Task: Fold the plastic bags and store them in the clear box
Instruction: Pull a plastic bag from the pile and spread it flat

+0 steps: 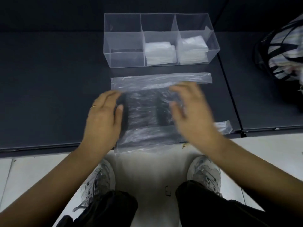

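A clear plastic bag (144, 112) lies spread flat on the dark surface in front of me, its near edge hanging over the ledge. My left hand (105, 115) rests on the bag's left side, fingers loosely bent. My right hand (190, 108) is over the bag's right side, fingers spread and blurred by motion. Behind the bag stands the clear box (124, 59) with three compartments. Folded white bags (159, 53) fill the middle compartment and more folded bags (192, 49) fill the right one. The left compartment holds no white bags.
A striped black-and-white bag (282, 51) sits at the right on the dark surface. A small piece of clear plastic (223, 127) lies near the ledge by my right wrist. Below the ledge are the white floor (147, 169) and my shoes.
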